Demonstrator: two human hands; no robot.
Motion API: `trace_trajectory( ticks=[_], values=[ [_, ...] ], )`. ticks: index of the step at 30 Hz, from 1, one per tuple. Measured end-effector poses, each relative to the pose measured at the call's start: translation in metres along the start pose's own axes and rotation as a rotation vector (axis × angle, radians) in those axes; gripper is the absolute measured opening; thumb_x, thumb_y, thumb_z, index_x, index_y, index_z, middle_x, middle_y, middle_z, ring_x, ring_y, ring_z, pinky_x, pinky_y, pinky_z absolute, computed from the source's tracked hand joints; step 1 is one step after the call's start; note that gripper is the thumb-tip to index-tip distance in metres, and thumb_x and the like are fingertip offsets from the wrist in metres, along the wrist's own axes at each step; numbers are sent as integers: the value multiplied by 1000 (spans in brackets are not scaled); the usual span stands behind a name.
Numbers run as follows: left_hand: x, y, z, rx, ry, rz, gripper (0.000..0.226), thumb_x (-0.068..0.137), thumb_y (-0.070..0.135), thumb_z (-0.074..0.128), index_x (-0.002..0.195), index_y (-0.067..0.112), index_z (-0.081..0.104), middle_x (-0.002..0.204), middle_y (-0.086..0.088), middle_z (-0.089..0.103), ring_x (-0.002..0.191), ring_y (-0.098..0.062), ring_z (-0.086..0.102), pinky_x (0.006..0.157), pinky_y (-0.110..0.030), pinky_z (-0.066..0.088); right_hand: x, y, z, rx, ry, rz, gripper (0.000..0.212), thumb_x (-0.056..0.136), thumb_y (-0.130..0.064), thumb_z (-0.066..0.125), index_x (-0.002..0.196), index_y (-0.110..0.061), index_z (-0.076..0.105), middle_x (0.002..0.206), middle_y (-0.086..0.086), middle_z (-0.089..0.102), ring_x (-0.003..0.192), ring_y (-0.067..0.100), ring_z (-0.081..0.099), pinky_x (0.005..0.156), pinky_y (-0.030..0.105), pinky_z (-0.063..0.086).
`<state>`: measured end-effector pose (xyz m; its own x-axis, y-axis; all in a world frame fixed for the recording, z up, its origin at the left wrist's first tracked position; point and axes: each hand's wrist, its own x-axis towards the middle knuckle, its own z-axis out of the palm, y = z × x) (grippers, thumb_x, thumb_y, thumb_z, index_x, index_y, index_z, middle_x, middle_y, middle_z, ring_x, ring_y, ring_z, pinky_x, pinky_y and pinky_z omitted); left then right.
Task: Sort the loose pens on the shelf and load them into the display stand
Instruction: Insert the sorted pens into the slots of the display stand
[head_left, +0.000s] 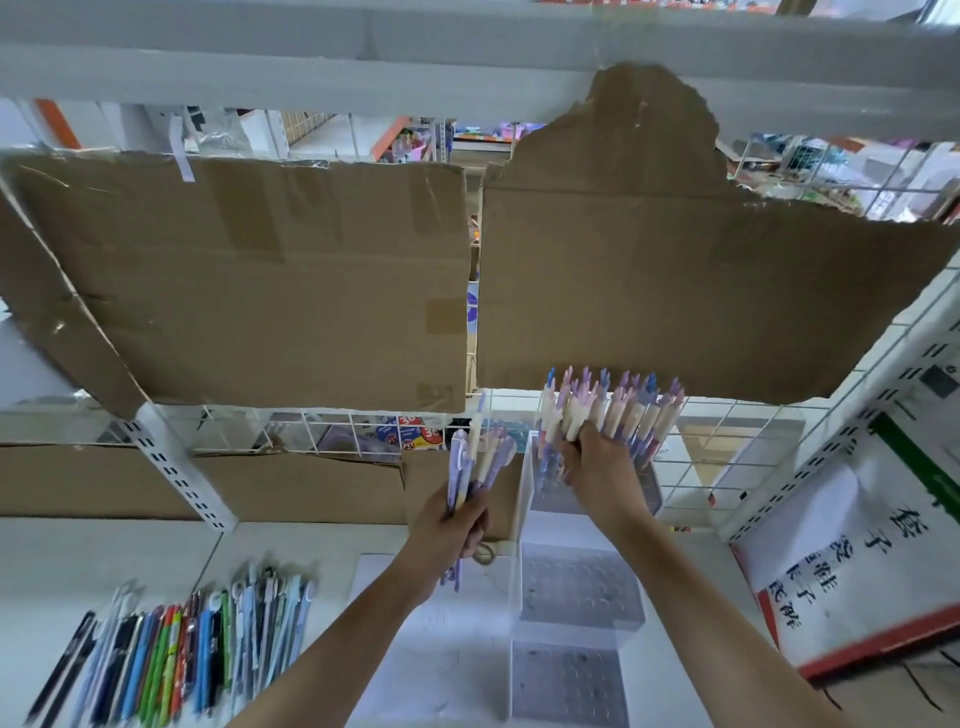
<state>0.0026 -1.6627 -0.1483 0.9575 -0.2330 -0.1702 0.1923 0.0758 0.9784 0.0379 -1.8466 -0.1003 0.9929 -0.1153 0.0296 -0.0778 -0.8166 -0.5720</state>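
The left hand (457, 525) has its fingers curled round a small bunch of pastel pens (475, 462), roughly six. The right hand (597, 462) grips the large bundle (613, 410), too many to count, standing in the top tier of the clear three-tiered display stand (576, 587). One row of loose pens (176, 654) lies on the shelf (104, 561), left.

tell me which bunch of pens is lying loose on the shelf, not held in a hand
The multicoloured pile at lower left. The pastel bunches are gripped by the left hand and right hand.
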Motion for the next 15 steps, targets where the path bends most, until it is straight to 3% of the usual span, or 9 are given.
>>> trace_trajectory(
  ticks=[3,8,11,15],
  values=[
    [-1,0,1,-23,5,-6,22,98,16,48,76,9,47,57,-5,43,44,-10,31,43,-21,26,0,10,16,-6,-27,2,23,100,-13,39,118,-2,47,109,23,59,92,37,62,75,43,55],
    [-3,0,1,-21,4,38,19,96,19,50,81,7,51,58,-6,44,45,-11,34,44,-20,30,0,11,21,-16,-19,10,27,100,-13,38,125,-5,43,114,20,57,97,36,61,80,49,54],
    [-4,-2,3,-19,11,54,21,95,20,51,81,6,52,57,-6,45,45,-11,35,46,-21,31,-5,8,15,24,-11,-8,29,100,-17,40,126,-5,44,117,17,58,101,33,61,83,41,52],
    [-5,-2,3,-46,-5,66,17,96,17,50,86,4,54,56,-2,47,45,-10,36,47,-20,31,-17,8,10,40,25,-28,18,98,-17,46,109,-4,51,99,12,64,88,31,63,73,32,48]
  ],
)
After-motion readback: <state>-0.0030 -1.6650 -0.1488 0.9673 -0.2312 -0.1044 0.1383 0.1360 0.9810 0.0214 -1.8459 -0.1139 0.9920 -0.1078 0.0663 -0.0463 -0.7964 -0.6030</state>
